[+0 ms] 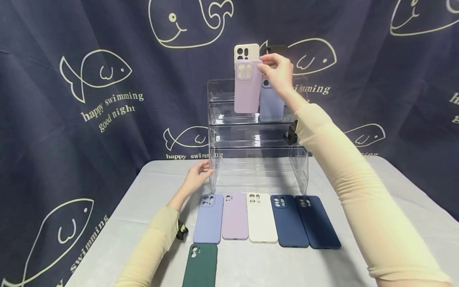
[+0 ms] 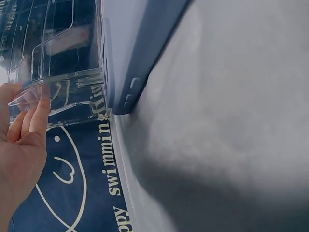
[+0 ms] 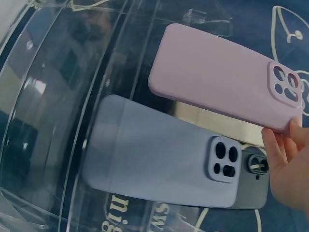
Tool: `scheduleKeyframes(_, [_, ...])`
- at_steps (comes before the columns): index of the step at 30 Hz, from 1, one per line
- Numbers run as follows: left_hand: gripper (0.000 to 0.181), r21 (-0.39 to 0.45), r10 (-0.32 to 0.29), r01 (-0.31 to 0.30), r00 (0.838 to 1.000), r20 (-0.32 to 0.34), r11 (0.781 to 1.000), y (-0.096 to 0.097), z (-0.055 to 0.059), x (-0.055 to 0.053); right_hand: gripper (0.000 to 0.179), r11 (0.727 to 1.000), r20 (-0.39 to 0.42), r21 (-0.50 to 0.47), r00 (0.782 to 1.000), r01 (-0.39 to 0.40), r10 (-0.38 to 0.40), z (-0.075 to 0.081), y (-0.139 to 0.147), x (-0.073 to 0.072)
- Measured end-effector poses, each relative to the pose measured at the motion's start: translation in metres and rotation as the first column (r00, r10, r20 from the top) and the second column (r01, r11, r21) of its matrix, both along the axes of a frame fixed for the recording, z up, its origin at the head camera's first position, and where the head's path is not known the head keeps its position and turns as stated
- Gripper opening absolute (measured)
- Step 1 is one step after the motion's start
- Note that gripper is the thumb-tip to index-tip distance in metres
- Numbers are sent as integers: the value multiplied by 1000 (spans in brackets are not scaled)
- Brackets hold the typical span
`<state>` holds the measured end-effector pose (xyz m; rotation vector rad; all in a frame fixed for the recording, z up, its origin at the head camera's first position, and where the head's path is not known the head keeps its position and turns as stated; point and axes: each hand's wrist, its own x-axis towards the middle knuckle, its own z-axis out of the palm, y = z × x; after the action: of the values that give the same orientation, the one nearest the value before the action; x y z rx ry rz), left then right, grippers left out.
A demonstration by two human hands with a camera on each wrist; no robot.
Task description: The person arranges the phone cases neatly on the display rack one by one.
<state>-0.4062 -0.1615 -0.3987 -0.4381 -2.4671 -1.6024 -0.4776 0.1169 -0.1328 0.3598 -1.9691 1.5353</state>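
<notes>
While my left hand (image 1: 195, 176) grips the rack (image 1: 247, 132) at its side, my right hand (image 1: 280, 73) pinches the lilac case (image 1: 247, 91) near its top, before the white case (image 1: 254, 52).

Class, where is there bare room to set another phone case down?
The table is bare right of the green case, in front of the row of five cases. The lower tiers of the rack also look free. Crowded: the rack's top, around the right hand, and the row itself.
</notes>
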Motion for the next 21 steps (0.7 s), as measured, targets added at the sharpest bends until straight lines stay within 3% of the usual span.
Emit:
scheduleKeyframes(5, [50, 28, -7, 7, 1000, 3, 1000, 0, -1, 0, 28, 1000, 23, -18, 1000, 4, -3, -10, 0, -10])
scheduleKeyframes(12, [48, 36, -15, 15, 1000, -4, 999, 1, -1, 1, 26, 992, 96, -121, 995, -16, 28, -21, 4, -20])
scheduleKeyframes(18, [48, 41, -15, 15, 1000, 3, 999, 1, 0, 4, 25, 998, 101, -35, 994, 47, -44, -29, 3, -25])
scheduleKeyframes(21, [48, 28, -18, 18, 1000, 6, 999, 3, 13, 15, 26, 997, 84, -7, 994, 74, -73, -30, 3, -25])
